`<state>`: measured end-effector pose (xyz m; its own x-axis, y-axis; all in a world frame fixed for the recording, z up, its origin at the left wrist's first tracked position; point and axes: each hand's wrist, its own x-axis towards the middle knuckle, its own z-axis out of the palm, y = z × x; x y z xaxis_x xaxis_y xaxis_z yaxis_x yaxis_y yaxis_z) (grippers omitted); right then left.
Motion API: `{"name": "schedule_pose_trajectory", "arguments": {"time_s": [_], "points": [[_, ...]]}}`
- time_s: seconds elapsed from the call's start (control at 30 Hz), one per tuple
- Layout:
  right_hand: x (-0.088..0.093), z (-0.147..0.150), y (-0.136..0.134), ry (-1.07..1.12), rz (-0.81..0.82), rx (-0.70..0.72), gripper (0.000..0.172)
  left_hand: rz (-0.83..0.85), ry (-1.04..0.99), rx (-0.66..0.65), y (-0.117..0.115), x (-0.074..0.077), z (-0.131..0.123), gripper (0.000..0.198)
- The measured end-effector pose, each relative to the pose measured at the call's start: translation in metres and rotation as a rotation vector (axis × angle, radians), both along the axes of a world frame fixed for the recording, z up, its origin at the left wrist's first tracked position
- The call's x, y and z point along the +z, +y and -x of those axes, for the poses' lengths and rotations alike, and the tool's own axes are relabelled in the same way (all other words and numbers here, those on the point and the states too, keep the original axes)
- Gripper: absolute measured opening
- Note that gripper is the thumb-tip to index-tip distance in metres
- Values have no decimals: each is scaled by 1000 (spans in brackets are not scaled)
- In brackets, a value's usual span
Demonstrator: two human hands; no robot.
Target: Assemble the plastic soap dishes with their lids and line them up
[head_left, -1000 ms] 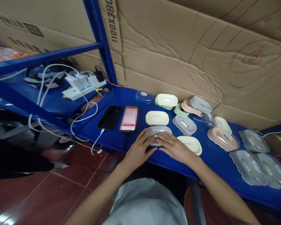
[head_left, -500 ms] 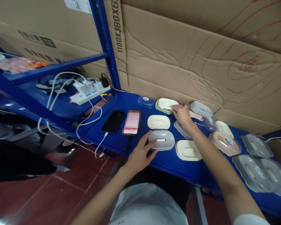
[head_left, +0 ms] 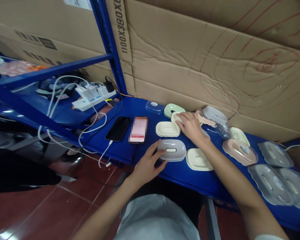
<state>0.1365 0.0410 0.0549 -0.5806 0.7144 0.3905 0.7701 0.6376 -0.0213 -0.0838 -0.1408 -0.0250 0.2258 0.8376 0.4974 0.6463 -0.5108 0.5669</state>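
Observation:
My left hand (head_left: 150, 161) grips the left end of a grey oval soap dish (head_left: 178, 154) with a clear cover and a pale slot in the middle. In my right hand (head_left: 190, 125), the fingers close over a cream soap dish tray (head_left: 175, 116), partly hidden by them. Just behind it is a green soap dish piece (head_left: 173, 108) with a dark slot. A second cream tray (head_left: 167, 129) lies in front, and another cream tray (head_left: 198, 159) lies right of the grey dish. Beneath my right wrist, a greyish piece (head_left: 205, 134) is mostly covered.
Two phones (head_left: 118, 128) lie left on the blue table (head_left: 130, 106). A clear lid (head_left: 155, 106) sits at the back. Rightward are a pink covered dish (head_left: 240, 151) and several grey covered dishes (head_left: 271, 183). A power strip (head_left: 93, 100) with white cables stands left; cardboard (head_left: 190, 66) backs the table.
My right hand has lifted the cream tray off the green piece and brought it slightly toward me, uncovering the green piece. My left hand stays on the grey soap dish.

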Motion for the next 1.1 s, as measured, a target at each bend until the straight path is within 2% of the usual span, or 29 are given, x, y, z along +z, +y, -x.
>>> {"name": "schedule_pose_trajectory", "arguments": {"time_s": [0.13, 0.27, 0.4, 0.53, 0.6, 0.67, 0.73, 0.8, 0.87, 0.97, 1.03, 1.1], "points": [[6, 70, 48, -67, 105, 131, 44, 3, 21, 5, -1, 0, 0, 32], [0, 119, 97, -145, 231, 82, 57, 1, 34, 3, -1, -1, 1, 33], [-3, 132, 123, -167, 346, 14, 72, -21, 35, -6, -1, -4, 1, 36], [4, 133, 123, -124, 406, 46, 75, -7, -1, -12, 0, -6, 2, 36], [12, 129, 111, -74, 403, 104, 68, 21, -39, -20, 0, -7, 3, 36], [22, 116, 87, -9, 365, 166, 62, 79, -92, -27, 0, -6, 5, 44], [29, 88, 52, 79, 306, 237, 60, 160, -156, -20, 1, -5, 7, 63], [31, 47, 10, 251, 238, 353, 60, 244, -214, -5, 2, -4, 8, 86], [25, 1, -32, 283, 248, 343, 61, 307, -261, 4, 2, -4, 9, 101], [5, -53, -81, 225, 369, 270, 60, 359, -295, -11, 4, -6, 9, 110], [-10, -69, -100, 176, 428, 263, 60, 370, -288, -28, 5, -7, 9, 110], [-23, -70, -111, 148, 451, 305, 61, 359, -264, -41, 6, -7, 9, 108]]}}
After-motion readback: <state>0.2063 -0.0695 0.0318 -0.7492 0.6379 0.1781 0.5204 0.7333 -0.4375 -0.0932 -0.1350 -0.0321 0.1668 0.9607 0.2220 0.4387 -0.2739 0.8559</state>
